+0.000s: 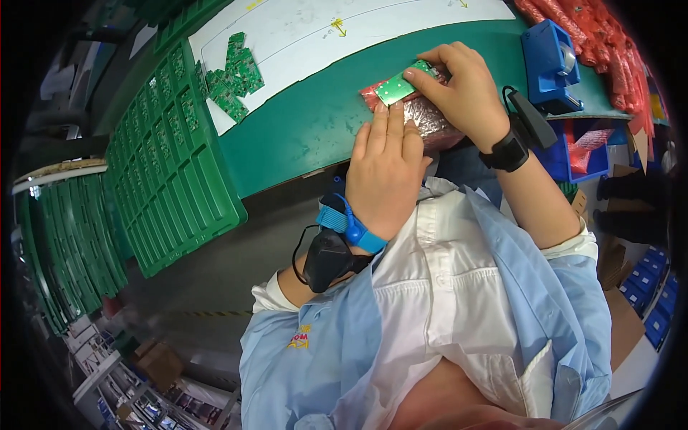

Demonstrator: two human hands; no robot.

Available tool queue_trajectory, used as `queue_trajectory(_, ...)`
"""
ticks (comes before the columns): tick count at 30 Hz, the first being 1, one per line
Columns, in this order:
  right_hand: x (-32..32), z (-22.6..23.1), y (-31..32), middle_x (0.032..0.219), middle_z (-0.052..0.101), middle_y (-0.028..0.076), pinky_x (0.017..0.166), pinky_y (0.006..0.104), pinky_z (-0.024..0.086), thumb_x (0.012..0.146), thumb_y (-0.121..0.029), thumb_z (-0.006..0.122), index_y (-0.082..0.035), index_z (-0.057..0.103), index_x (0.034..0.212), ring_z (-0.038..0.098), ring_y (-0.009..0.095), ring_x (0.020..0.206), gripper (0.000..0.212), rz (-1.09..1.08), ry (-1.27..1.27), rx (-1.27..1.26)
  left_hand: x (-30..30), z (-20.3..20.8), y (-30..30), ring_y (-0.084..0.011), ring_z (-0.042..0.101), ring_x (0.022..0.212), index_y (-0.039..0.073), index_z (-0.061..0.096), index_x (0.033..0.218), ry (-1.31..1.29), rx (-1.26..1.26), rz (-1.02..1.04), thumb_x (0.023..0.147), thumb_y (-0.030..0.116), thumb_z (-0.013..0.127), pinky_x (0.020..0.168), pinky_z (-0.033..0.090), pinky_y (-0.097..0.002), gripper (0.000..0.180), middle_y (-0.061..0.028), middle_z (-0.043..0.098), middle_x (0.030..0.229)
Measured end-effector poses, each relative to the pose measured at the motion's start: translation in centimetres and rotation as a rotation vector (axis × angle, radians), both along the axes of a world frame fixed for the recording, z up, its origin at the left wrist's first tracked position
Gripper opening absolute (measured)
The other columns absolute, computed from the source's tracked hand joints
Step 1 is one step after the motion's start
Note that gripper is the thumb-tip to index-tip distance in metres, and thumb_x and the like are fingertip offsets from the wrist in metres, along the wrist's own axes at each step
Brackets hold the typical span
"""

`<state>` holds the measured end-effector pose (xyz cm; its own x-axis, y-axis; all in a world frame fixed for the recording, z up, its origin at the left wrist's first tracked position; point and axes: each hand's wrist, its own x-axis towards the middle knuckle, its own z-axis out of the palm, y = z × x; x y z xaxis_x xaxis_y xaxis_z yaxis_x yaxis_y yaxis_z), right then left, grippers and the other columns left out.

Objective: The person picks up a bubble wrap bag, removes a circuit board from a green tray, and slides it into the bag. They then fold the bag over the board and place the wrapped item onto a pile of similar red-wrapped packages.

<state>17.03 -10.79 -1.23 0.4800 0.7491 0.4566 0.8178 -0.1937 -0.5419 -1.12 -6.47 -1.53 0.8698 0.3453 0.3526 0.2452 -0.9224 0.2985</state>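
green circuit board [395,87]: one, lying over red-tinted bubble wrap [431,120] near the front of the green desk [301,132].
right hand [466,89]: thumb on the board's upper face, fingers closed on its far end.
left hand [385,158]: fingers extended, not gripping, tips at the board's near edge.
loose boards [244,75]: small heap, left, on white sheet [287,36].
green slotted tray [209,188]: left side.
blue tape dispenser [550,68]: right.
red bags [609,57]: piled beyond the dispenser.
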Motion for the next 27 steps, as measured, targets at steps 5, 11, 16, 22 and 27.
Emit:
queue_trajectory(5,-0.7,0.1,0.1,0.08,0.061,0.012,0.072,0.0405,0.047,0.077,-0.033,0.079,-0.003,0.069,0.09,0.058,0.031,0.081,0.034,-0.057,-0.122,-0.026,0.0,0.0,-0.1,-0.0423,0.049,0.126,-0.004,0.056,0.121,-0.001,-0.011,-0.007,0.08,0.025,0.075,0.103,0.04,-0.0512,0.054,-0.0266,0.052,0.135)
queue_trajectory(11,-1.0,0.1,0.0,0.078,0.061,0.009,0.071,0.041,0.046,0.076,-0.033,0.08,-0.006,0.069,0.082,0.058,0.031,0.077,0.03,-0.114,-0.206,0.057,-0.1,-0.2,-0.2,-0.0421,0.049,0.126,-0.004,0.055,0.123,-0.002,-0.028,-0.004,0.08,0.025,0.074,0.104,0.039,-0.0517,0.054,-0.0266,0.051,0.135)
queue_trajectory(16,-1.0,-0.2,0.4,0.074,0.061,0.008,0.068,0.0415,0.046,0.076,-0.031,0.079,-0.007,0.069,0.077,0.058,0.03,0.073,0.027,-0.074,0.008,0.103,-0.2,-0.1,-0.1,-0.0415,0.049,0.126,-0.003,0.056,0.122,-0.014,-0.031,-0.02,0.081,0.024,0.074,0.105,0.039,-0.0516,0.053,-0.0264,0.051,0.135)
queue_trajectory(22,-1.0,-0.1,0.3,0.073,0.061,0.009,0.067,0.0417,0.046,0.078,-0.03,0.078,-0.006,0.07,0.078,0.058,0.03,0.072,0.026,-0.07,-0.129,0.053,-0.3,-0.2,0.2,-0.0402,0.048,0.127,-0.003,0.056,0.121,-0.022,-0.041,-0.034,0.081,0.024,0.074,0.105,0.039,-0.0511,0.052,-0.0261,0.051,0.135)
queue_trajectory(27,-0.6,-0.3,0.1,0.08,0.061,0.009,0.067,0.0414,0.046,0.082,-0.03,0.074,-0.008,0.071,0.082,0.058,0.03,0.075,0.022,-0.044,-0.117,0.024,-0.2,-0.2,0.2,-0.0396,0.049,0.126,-0.002,0.057,0.119,-0.039,-0.037,-0.037,0.08,0.023,0.075,0.105,0.039,-0.0507,0.05,-0.025,0.052,0.135)
